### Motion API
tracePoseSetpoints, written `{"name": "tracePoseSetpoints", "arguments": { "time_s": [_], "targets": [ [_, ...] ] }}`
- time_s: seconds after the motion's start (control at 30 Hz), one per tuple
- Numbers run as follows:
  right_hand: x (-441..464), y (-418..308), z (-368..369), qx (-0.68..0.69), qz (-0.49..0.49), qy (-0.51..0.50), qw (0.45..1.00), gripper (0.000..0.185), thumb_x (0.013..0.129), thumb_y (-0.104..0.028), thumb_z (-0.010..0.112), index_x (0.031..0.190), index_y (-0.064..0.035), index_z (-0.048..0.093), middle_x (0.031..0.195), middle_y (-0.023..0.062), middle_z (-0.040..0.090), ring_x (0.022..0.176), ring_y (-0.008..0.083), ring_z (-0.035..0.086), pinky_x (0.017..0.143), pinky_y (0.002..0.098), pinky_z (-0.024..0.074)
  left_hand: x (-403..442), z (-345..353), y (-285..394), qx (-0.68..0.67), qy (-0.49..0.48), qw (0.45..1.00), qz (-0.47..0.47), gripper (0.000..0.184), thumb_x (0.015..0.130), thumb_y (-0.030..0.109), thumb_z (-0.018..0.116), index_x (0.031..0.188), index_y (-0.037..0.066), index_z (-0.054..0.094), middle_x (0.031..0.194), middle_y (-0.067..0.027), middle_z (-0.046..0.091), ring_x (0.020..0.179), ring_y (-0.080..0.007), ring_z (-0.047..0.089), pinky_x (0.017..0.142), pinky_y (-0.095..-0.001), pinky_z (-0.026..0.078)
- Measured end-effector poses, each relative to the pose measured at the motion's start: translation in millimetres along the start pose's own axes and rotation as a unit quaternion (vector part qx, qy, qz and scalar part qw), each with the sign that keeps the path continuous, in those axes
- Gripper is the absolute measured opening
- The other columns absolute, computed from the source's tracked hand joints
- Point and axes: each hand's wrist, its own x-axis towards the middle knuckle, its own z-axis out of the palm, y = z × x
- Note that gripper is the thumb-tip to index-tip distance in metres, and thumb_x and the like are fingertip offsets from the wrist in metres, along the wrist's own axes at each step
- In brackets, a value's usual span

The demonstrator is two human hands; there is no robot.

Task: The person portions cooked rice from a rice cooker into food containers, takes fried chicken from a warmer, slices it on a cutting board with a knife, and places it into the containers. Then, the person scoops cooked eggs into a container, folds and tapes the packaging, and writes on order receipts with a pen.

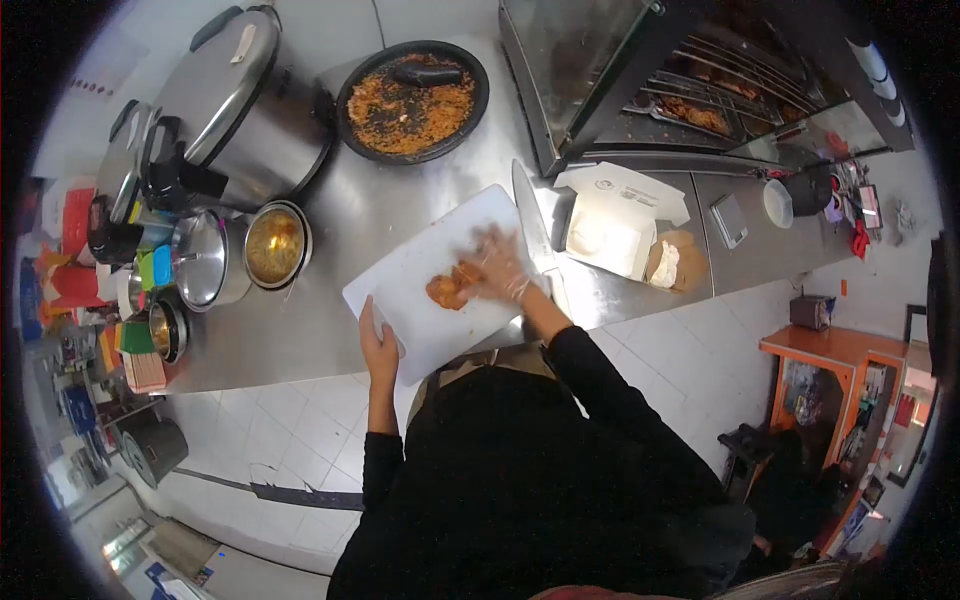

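My left hand (379,346) grips the near left edge of a white cutting board (405,280), thumb on top. The board lies tilted at an angle on the steel counter. On it is a reddish-brown piece of cooked meat (446,291), with small bits around it. My right hand (497,264), in a clear plastic glove, is at the right side of the meat and partly covers it. Motion blurs its fingers, so their grip does not show. A large knife (531,215) lies along the board's right side, its handle towards me.
Right of the knife, an open white takeout box (612,232) stands beside brown paper (690,262). Behind the board sits a black stone mortar (482,112) with orange-brown paste and a pestle (426,74). Pressure cookers (270,120) and a pot (277,245) stand left; a glass cabinet (690,90) stands back right.
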Motion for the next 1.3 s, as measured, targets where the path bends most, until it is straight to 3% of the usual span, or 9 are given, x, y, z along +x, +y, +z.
{"name": "tracePoseSetpoints", "arguments": {
  "time_s": [0.33,0.53,0.63,0.73,0.87,1.07,1.17,1.2,1.3],
  "targets": [
    [8,28,35,-0.071,-0.181,0.097,0.976,0.039,0.073,-0.048,0.063,0.108,-0.0315,0.061,0.097,-0.0022,0.058,0.1,0.0321,0.049,0.071,0.0466,0.0396,-27,-15,-17,0.02,0.038,0.998,-0.047,0.054,0.081,-0.008,0.043,0.134,-0.001,0.038,0.137,-0.0177,0.041,0.13,-0.0285,0.037,0.11,-0.0372,0.026],
    [7,21,17,-0.072,-0.106,0.07,0.989,0.028,0.08,-0.041,0.056,0.104,-0.0294,0.062,0.09,-0.0022,0.06,0.096,0.0261,0.052,0.067,0.0451,0.0432,-26,-13,-19,0.009,0.018,0.999,-0.039,0.052,0.082,-0.007,0.044,0.134,-0.002,0.039,0.137,-0.0175,0.041,0.13,-0.0288,0.038,0.11,-0.0386,0.027],
    [14,19,-3,0.024,0.083,-0.034,0.996,0.027,0.083,-0.028,0.057,0.109,-0.0259,0.061,0.095,-0.0007,0.063,0.093,0.0265,0.057,0.07,0.0425,0.0475,-20,-9,-19,0.009,0.01,1.0,-0.019,0.052,0.082,-0.007,0.044,0.133,-0.002,0.039,0.136,-0.0176,0.042,0.128,-0.0293,0.039,0.109,-0.0386,0.028],
    [-1,45,2,0.14,0.211,0.387,0.886,0.034,0.083,-0.013,0.059,0.116,-0.0165,0.058,0.099,0.0039,0.064,0.091,0.0282,0.062,0.076,0.0361,0.0503,-14,-7,-22,0.021,0.016,1.0,-0.013,0.051,0.081,-0.007,0.045,0.131,-0.002,0.042,0.133,-0.0178,0.044,0.125,-0.0302,0.042,0.106,-0.0375,0.031],
    [-45,92,-83,0.369,0.313,0.51,0.711,0.028,0.084,-0.017,0.062,0.108,-0.005,0.058,0.099,0.0124,0.062,0.087,0.0284,0.06,0.08,0.0343,0.0499,-12,-4,-29,0.026,0.013,1.0,-0.013,0.05,0.081,-0.006,0.047,0.131,-0.002,0.043,0.131,-0.018,0.046,0.124,-0.03,0.044,0.105,-0.0367,0.032],
    [-60,104,-107,-0.09,0.505,0.094,0.854,0.049,0.081,-0.039,0.061,0.117,-0.0062,0.053,0.115,0.0139,0.056,0.11,0.0351,0.049,0.098,0.0483,0.0351,-5,0,-41,0.05,-0.016,0.999,-0.013,0.051,0.082,-0.006,0.049,0.132,-0.003,0.042,0.133,-0.0187,0.044,0.126,-0.0296,0.041,0.107,-0.0377,0.03],
    [-54,74,-27,0.016,0.293,0.35,0.89,0.048,0.088,-0.03,0.053,0.126,-0.0021,0.048,0.124,0.0148,0.05,0.117,0.0314,0.045,0.102,0.0432,0.0306,-4,-3,-46,0.057,-0.012,0.998,-0.016,0.051,0.082,-0.006,0.049,0.132,-0.003,0.041,0.134,-0.0193,0.043,0.127,-0.03,0.04,0.107,-0.0388,0.03],
    [-37,43,5,-0.328,0.3,0.27,0.854,0.043,0.091,-0.027,0.047,0.125,-0.0001,0.048,0.125,0.017,0.05,0.12,0.0323,0.044,0.099,0.044,0.035,-5,-3,-49,0.054,-0.005,0.998,-0.015,0.051,0.082,-0.005,0.05,0.132,-0.003,0.041,0.133,-0.0195,0.044,0.127,-0.0304,0.041,0.107,-0.0391,0.031],
    [-16,-52,-34,0.091,0.053,0.047,0.993,0.035,0.091,-0.023,0.045,0.122,-0.009,0.051,0.127,0.0137,0.049,0.122,0.0331,0.043,0.095,0.0477,0.0408,-6,-8,-48,0.092,0.012,0.995,-0.025,0.049,0.083,-0.001,0.052,0.131,-0.004,0.042,0.132,-0.0194,0.044,0.124,-0.0314,0.042,0.106,-0.0402,0.032]
  ]
}}
